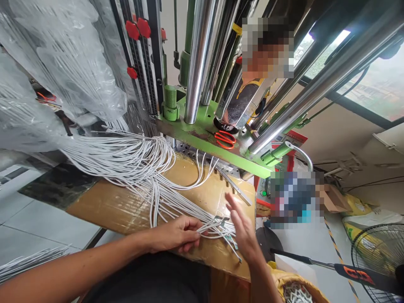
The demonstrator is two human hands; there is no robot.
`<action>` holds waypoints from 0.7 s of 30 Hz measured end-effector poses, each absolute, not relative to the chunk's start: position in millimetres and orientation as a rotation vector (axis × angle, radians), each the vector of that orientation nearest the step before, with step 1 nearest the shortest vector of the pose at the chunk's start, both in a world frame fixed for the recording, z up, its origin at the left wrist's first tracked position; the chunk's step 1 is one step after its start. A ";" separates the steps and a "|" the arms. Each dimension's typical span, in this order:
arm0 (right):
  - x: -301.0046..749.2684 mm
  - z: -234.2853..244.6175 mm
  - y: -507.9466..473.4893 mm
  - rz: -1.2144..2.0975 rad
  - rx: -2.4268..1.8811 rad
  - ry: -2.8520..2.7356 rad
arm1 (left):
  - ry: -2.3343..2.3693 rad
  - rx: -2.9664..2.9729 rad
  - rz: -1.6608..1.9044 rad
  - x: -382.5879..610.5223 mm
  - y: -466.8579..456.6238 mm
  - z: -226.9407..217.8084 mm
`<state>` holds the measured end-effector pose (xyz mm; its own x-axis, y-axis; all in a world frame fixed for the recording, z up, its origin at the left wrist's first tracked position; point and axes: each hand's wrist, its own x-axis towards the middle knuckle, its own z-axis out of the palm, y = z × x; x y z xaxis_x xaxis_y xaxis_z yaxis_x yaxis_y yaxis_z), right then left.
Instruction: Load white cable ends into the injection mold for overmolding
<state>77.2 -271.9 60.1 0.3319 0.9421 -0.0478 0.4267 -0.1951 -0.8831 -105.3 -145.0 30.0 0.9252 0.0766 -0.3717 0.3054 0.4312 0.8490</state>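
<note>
Right now the left hand [176, 233] rests on the near edge of the brown cardboard sheet [110, 206] that covers the desk. Its grip is closed, thumb and fingers pinching several thin white cables [135, 160] just short of their metal-tipped ends [222, 223]. The right hand [241, 227] hovers over the cardboard's near right corner, just beside those ends. Its grip is wide open, palm flat and fingers stretched out, with nothing in it.

The cables fan across the middle of the cardboard from its far left side, where they spill out of a clear crinkled plastic bag [63, 54]. A few of them loop towards the cardboard's far edge. Beyond that far edge stands a worn green steel machine plate [202, 134] carrying polished chrome columns [197, 59], and a pair of orange-handled scissors [224, 139] lies on the plate. Another person stands behind the columns, past the cardboard's far side.
</note>
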 end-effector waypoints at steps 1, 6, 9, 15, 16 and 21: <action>67.9 58.9 -266.8 0.849 -1.742 -1.271 | 0.370 1.080 -0.109 -101.4 -146.3 29.5; 89.3 35.3 -242.3 0.604 -1.935 -1.494 | 0.472 1.025 0.040 -90.2 -146.2 28.6; 145.8 15.7 -233.2 0.225 -2.227 -1.446 | 0.559 0.975 0.065 -91.7 -141.1 27.4; 195.6 2.6 -231.5 0.245 -2.242 -1.594 | 0.580 0.876 0.128 -92.5 -133.8 23.1; 196.2 4.8 -232.0 0.264 -2.239 -1.604 | 0.566 0.902 0.122 -92.2 -133.4 22.8; 182.2 24.3 -237.6 0.381 -2.271 -1.501 | 0.581 1.434 0.221 -92.8 -132.1 23.6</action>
